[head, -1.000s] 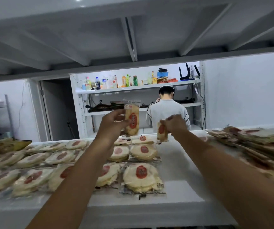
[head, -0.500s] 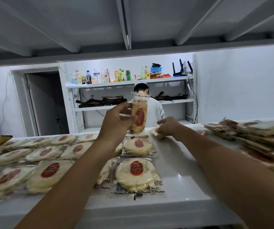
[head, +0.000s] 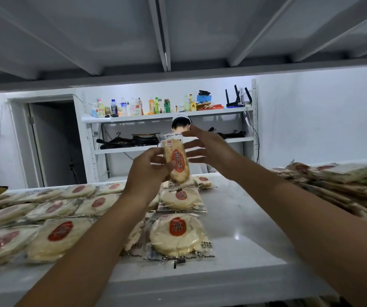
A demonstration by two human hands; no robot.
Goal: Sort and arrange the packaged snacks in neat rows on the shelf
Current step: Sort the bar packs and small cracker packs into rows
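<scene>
Aloft: oblong glossy-plastic snack packet [head: 176, 161], left hand [head: 148, 172] pinching.

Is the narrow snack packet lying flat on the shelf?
No, the left hand holds the narrow snack packet upright in the air above the shelf and its round packets.

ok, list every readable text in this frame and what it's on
"盼盼小贝": red oval label on the oblong clear-plastic cracker packet held in the left hand.
"雪饼": red label on the nearest round clear-plastic cracker packet.
"PanPan": bottom seam of that same packet.
Labels on the other round packets and the coloured bottles on the back shelf: too blurred or small.
</scene>
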